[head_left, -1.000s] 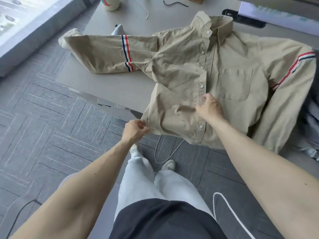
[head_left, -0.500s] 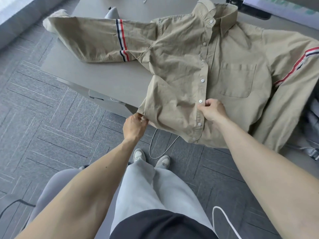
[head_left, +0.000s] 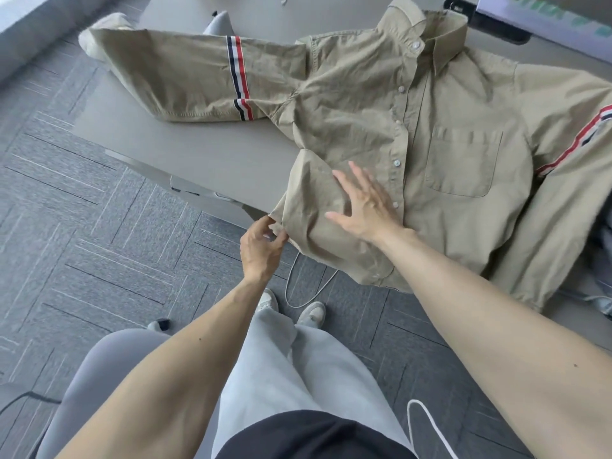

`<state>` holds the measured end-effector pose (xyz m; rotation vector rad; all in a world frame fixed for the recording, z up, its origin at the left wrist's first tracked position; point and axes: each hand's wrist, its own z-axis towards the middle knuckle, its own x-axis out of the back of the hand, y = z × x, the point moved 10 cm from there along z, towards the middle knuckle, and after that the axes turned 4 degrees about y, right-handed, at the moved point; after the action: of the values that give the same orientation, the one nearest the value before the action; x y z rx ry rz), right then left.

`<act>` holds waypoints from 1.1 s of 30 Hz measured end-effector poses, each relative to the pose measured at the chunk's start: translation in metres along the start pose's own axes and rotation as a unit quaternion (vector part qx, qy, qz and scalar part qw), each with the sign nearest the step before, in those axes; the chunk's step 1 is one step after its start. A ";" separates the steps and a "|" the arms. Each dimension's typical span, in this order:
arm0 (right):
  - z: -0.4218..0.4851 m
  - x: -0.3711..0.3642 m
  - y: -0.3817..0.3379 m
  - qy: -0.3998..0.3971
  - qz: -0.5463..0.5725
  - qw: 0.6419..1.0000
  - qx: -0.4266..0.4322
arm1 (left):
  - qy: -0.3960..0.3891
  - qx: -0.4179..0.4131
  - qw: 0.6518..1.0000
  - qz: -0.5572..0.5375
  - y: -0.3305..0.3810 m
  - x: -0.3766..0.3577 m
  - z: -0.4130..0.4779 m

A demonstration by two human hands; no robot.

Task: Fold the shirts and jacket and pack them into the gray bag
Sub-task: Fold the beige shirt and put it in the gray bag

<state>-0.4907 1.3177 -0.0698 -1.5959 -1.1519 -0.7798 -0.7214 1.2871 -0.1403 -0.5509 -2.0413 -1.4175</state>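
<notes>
Khaki shirt (head_left: 430, 134), buttoned and front side up, lies spread on a grey table (head_left: 205, 154). It fills the view from the centre out to 3 o'clock, with the collar at 1 o'clock. One striped sleeve (head_left: 185, 77) reaches out toward 10 o'clock. The lower hem hangs slightly over the table's near edge at 6 o'clock.

The left hand (head_left: 261, 250) pinches the shirt's lower corner between thumb and fingers, right at the table edge. The right hand (head_left: 364, 207) lies flat on the front panel with its fingers spread, just beside the button strip at the shirt's 7 o'clock.

The step appears to be smoothing the body before folding. To do it well, the pinched corner should probably be kept taut toward 8 o'clock while the flat palm sweeps from the buttons outward, pushing the creases off the edge. Sliding the hem fully onto the table first would likely give straighter folds.
</notes>
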 end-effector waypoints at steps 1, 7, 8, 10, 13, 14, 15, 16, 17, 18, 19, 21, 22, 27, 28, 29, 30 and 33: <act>0.003 -0.007 -0.006 -0.021 0.009 1.000 0.003 | -0.005 -0.005 1.000 -0.020 0.002 0.000 -0.001; 0.008 -0.038 -0.007 -0.075 -0.057 0.996 -0.006 | -0.010 0.018 0.994 -0.110 0.004 -0.006 -0.003; 0.008 -0.039 -0.007 -0.075 -0.056 0.996 -0.006 | -0.010 0.026 0.992 -0.127 0.003 -0.008 -0.004; 0.007 -0.039 -0.007 -0.072 -0.054 0.996 -0.004 | -0.011 0.038 0.987 -0.153 0.003 -0.013 -0.007; 0.008 -0.037 -0.006 -0.068 -0.054 0.996 -0.007 | -0.012 0.022 0.992 -0.126 0.008 -0.011 -0.008; 0.008 -0.036 -0.006 -0.067 -0.054 0.996 -0.008 | -0.012 0.007 0.995 -0.099 0.009 -0.008 -0.007; 0.008 -0.036 -0.006 -0.066 -0.057 0.996 -0.009 | -0.012 -0.013 0.998 -0.068 0.010 -0.004 -0.007; 0.008 -0.036 -0.006 -0.065 -0.060 0.996 -0.010 | -0.010 -0.042 0.998 -0.039 0.012 0.002 -0.009; 0.007 -0.036 -0.006 -0.064 -0.064 0.996 -0.011 | -0.007 -0.075 0.997 -0.011 0.014 0.007 -0.012; 0.007 -0.034 -0.006 -0.064 -0.066 0.996 -0.013 | -0.004 -0.110 0.994 0.014 0.015 0.013 -0.016; 0.007 -0.034 -0.006 -0.063 -0.066 0.996 -0.016 | -0.002 -0.134 0.990 0.035 0.015 0.020 -0.020; 0.007 -0.032 -0.007 -0.067 -0.059 0.996 -0.024 | -0.004 -0.148 0.987 0.060 0.011 0.032 -0.024; 0.006 -0.031 -0.008 -0.068 -0.056 0.996 -0.027 | -0.008 -0.146 0.987 0.064 0.009 0.037 -0.025; 0.004 -0.028 -0.005 -0.075 -0.051 0.995 -0.046 | -0.004 -0.159 0.987 0.018 0.019 0.071 -0.024; 0.003 -0.026 -0.003 -0.077 -0.047 0.994 -0.054 | 0.005 -0.157 0.988 -0.003 0.022 0.077 -0.026; 0.003 -0.026 0.000 -0.080 -0.045 0.994 -0.060 | 0.013 -0.148 0.989 -0.022 0.023 0.081 -0.027; 0.002 -0.025 0.004 -0.082 -0.046 0.993 -0.065 | 0.015 -0.127 0.991 -0.040 0.021 0.083 -0.027; 0.001 -0.023 0.017 -0.088 -0.043 0.992 -0.080 | -0.012 -0.009 0.997 -0.073 -0.010 0.073 -0.022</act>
<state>-0.4831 1.3102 -0.0967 -1.7856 -1.3194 -0.8186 -0.7769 1.2638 -0.0925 -0.4365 -2.1273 -1.5219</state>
